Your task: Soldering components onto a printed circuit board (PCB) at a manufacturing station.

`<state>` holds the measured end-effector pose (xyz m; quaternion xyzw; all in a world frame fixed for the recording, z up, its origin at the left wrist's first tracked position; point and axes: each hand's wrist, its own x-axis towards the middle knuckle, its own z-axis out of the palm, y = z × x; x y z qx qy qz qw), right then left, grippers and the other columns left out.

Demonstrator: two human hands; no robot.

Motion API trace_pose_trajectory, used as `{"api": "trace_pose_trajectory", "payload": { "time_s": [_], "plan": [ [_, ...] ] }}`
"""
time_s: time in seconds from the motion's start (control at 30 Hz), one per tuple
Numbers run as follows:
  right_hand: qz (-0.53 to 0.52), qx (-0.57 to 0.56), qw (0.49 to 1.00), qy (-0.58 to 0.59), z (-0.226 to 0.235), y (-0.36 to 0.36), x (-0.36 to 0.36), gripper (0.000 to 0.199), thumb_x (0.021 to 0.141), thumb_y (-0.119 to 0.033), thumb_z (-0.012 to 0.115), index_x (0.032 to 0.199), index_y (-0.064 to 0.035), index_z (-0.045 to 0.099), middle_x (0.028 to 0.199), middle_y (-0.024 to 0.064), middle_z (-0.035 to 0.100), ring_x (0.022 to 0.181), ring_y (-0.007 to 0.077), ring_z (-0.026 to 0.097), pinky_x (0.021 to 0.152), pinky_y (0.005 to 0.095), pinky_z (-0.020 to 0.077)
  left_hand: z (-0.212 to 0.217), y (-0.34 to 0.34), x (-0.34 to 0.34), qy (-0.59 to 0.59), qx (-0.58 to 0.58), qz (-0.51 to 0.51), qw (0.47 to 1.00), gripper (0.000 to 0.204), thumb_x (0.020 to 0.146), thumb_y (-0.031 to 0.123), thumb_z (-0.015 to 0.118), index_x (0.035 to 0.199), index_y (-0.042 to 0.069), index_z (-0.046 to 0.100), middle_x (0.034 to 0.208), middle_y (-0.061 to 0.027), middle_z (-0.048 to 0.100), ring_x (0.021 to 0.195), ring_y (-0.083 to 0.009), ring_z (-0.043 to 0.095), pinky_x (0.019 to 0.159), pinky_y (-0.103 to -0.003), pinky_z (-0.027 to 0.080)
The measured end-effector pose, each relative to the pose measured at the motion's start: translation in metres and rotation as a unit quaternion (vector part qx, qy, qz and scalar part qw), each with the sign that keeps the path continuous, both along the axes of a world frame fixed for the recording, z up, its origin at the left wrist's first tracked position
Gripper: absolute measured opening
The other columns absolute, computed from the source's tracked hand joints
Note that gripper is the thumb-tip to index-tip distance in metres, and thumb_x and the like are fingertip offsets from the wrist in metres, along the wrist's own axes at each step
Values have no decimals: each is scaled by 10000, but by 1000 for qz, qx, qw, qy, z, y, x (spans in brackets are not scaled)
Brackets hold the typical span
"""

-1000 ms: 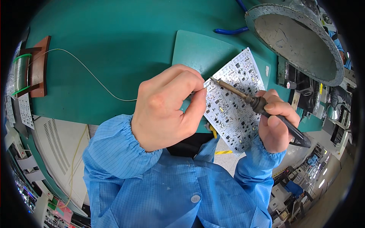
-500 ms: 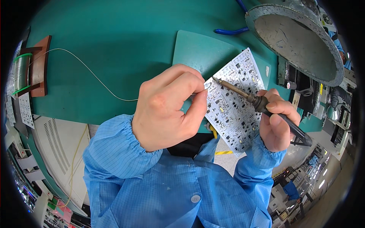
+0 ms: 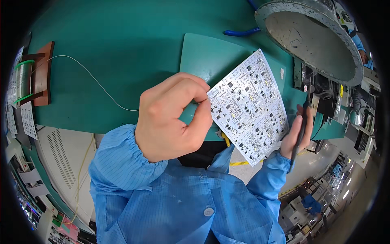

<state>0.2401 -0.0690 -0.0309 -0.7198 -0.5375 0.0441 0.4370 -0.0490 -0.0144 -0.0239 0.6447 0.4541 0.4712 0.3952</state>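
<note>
White rectangular circuit board [image 3: 250,110] lies just beside our left fingers [image 3: 202,116], pinching silvery wire [image 3: 129,109]; our right fingers [image 3: 295,126] grip a black soldering iron [image 3: 300,138].

The left hand [image 3: 172,120] pinches with bent fingers [image 3: 191,86] while the right hand [image 3: 290,139] grips.

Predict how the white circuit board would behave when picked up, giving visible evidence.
The circuit board would probably be stiff: it looks flat, even where its lower corner shows beyond the edge of the table. It is likely light for its size, since it looks thin. The small components crowding its face may be fragile if pressed.
</note>
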Motion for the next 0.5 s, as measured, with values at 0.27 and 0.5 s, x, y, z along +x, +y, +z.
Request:
{"api": "trace_pose_trajectory", "payload": {
  "time_s": [0.27,0.5],
  "plan": [
    [292,66,951,74,38,-7,-46,309,837,-269,570,997,-5,554,672,116,589,700,225,508,777,458,408,-1,3,2,7,1,-8,1000,109,679,-83,600,724,-5,537,754,-109,604,613,-199,595,533,-269,475],
    [377,51,921,85,41,9,-78,249,791,-228,620,857,11,595,581,66,602,535,208,521,676,418,434,-1,3,2,7,1,-5,1000,112,682,-84,604,724,-3,539,752,-108,601,621,-208,599,543,-273,479]
  ]
}}
